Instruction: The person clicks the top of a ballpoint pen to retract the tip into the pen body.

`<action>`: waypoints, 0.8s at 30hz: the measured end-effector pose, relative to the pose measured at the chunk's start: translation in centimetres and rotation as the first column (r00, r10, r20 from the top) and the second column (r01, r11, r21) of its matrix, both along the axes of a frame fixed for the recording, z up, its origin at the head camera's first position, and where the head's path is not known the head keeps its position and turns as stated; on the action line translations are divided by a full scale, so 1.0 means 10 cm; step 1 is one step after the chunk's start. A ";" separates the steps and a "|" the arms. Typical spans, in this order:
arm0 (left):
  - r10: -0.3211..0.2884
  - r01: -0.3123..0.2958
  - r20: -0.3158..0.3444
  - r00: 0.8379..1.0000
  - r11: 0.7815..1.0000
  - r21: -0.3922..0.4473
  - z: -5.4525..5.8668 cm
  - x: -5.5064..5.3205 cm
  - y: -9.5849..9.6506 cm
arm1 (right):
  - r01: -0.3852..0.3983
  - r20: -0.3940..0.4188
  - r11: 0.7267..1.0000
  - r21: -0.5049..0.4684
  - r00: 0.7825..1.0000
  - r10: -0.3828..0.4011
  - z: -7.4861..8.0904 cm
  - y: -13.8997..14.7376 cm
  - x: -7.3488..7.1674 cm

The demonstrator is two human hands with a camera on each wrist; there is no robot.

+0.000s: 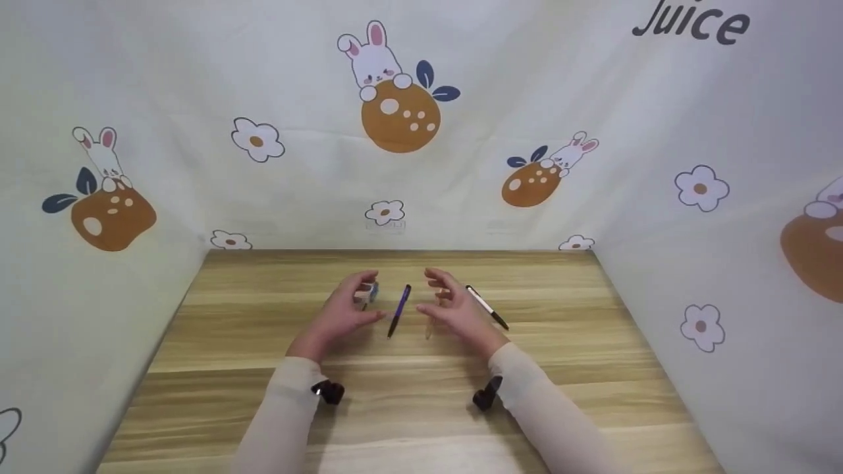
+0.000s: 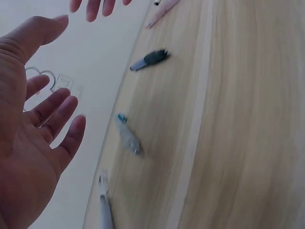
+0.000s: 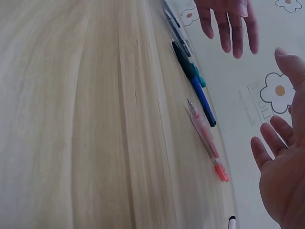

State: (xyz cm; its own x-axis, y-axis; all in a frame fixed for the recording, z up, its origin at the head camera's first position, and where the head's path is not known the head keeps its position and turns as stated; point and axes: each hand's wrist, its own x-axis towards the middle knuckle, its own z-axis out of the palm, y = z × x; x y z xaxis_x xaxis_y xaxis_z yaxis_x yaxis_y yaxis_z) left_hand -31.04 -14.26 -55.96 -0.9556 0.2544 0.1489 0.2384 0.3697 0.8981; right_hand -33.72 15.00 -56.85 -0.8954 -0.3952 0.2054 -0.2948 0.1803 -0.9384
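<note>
Above the wooden tabletop, my left hand (image 1: 338, 313) and right hand (image 1: 463, 311) face each other with a gap between them, fingers loosely bent, nothing held. A blue pen with a black grip (image 1: 399, 311) lies between them. Nearest the left hand is a clear pen with a teal end (image 2: 127, 136), partly hidden by it in the head view. Another pale pen (image 2: 106, 210) lies beyond that one. Under the right hand is a clear pink pen with a red end (image 3: 206, 136). A white pen with black ends (image 1: 488, 308) lies to its right.
A pale cloth (image 1: 296, 85) printed with rabbits, oranges and flowers stands as a wall behind the table (image 1: 408, 421) and along both sides. A small black camera (image 1: 329, 392) sits on the left sleeve, and another black camera (image 1: 486, 395) on the right.
</note>
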 end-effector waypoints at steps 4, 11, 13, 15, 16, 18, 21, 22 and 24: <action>0.008 -0.008 0.010 1.000 1.000 -0.019 0.00 0.01 -0.11 | -0.005 -0.008 1.000 -0.007 1.000 0.005 -0.04 -0.07 -0.01; 0.022 -0.021 0.028 0.999 0.999 -0.026 -0.04 0.02 -0.26 | -0.005 -0.053 1.000 0.004 0.999 0.005 -0.07 -0.20 -0.04; 0.027 -0.026 0.030 0.999 0.999 -0.035 -0.04 0.02 -0.30 | -0.007 -0.044 1.000 -0.002 0.999 0.007 -0.07 -0.25 -0.05; 0.036 -0.035 0.035 0.999 0.998 -0.046 -0.04 0.03 -0.34 | -0.015 -0.028 1.000 -0.004 0.999 0.015 -0.07 -0.31 -0.06; 0.041 -0.039 0.037 0.998 0.998 -0.051 -0.04 0.03 -0.36 | -0.017 -0.025 1.000 -0.002 1.000 0.017 -0.07 -0.34 -0.06; 0.056 -0.053 0.039 0.998 0.997 -0.064 -0.04 0.04 -0.40 | -0.025 -0.024 1.000 0.001 0.999 0.025 -0.07 -0.40 -0.07; 0.078 -0.074 0.040 0.996 0.994 -0.083 -0.04 0.05 -0.45 | -0.034 -0.029 0.999 0.010 0.999 0.035 -0.05 -0.47 -0.09; 0.085 -0.081 0.036 0.996 0.993 -0.088 -0.04 0.05 -0.46 | -0.032 -0.034 0.999 0.018 0.999 0.033 -0.05 -0.49 -0.09; 0.094 -0.091 0.030 0.995 0.991 -0.094 -0.04 0.06 -0.49 | -0.030 -0.033 0.999 0.030 0.999 0.031 -0.04 -0.54 -0.10</action>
